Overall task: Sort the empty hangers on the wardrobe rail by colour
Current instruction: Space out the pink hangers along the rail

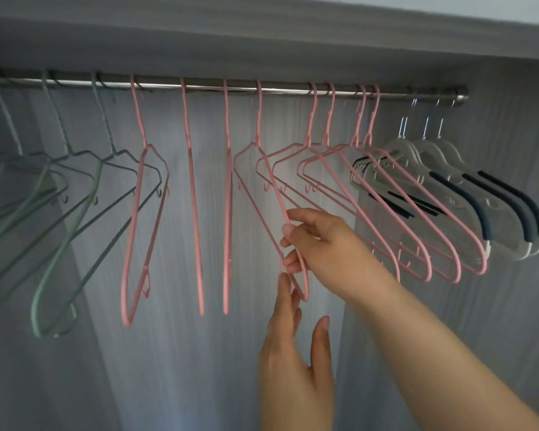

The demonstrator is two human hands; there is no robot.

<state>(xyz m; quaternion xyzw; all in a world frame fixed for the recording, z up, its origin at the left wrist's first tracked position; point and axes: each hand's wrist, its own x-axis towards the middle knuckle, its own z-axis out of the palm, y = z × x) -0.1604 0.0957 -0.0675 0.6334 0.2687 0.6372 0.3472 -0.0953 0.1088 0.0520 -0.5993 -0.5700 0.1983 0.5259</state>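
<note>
On my feed the right hand [321, 244] is bare, and its forearm [433, 353] runs bare all the way to the lower right corner of the view. The left hand [293, 368] is bare too, and I see it only as far as the wrist. The nails I can make out are short and rounded, with a plain finish.

I'm at a home wardrobe: a metal rail [280, 90] hung with bare hangers [193, 213] before grey wood-grain panels [175, 353].
</note>
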